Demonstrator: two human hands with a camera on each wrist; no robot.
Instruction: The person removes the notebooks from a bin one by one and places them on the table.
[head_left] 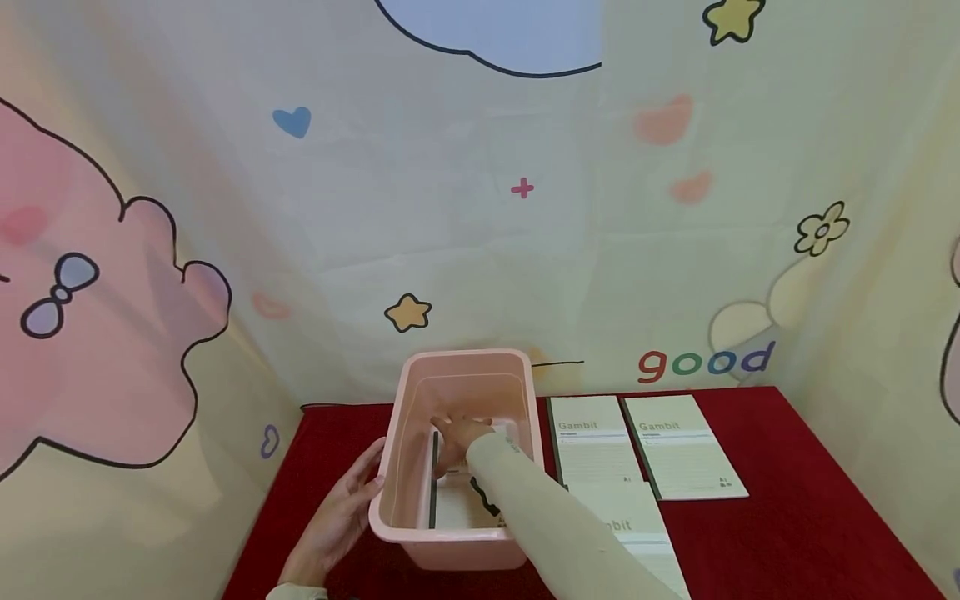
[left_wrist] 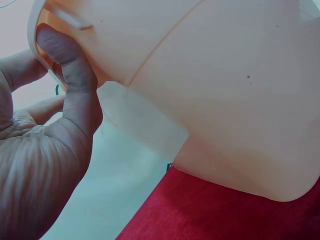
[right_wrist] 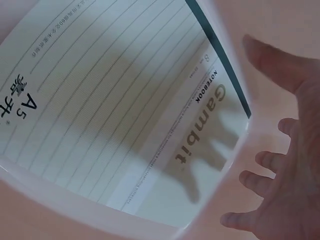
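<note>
A pink plastic bin (head_left: 457, 552) stands on the red tabletop, its long side running away from me. At its left wall is my left hand (head_left: 337, 512); in the left wrist view the thumb (left_wrist: 75, 75) bends up under the bin's rim and the fingers hold it. Down inside the bin reaches my right hand (head_left: 459, 440), its fingers spread and nothing in its grasp. Beneath it on the bin floor lies a Gambit A5 notebook (right_wrist: 115, 105) with a pale lined cover and dark spine. In the right wrist view the right hand (right_wrist: 285, 160) casts a shadow on the cover.
To the right of the bin lie a notebook (head_left: 592, 446), a second notebook (head_left: 686, 450) and a nearer notebook (head_left: 645, 533), partly covered by my right sleeve (head_left: 555, 529). A patterned cloth backdrop (head_left: 465, 208) rises behind the red tabletop (head_left: 810, 517).
</note>
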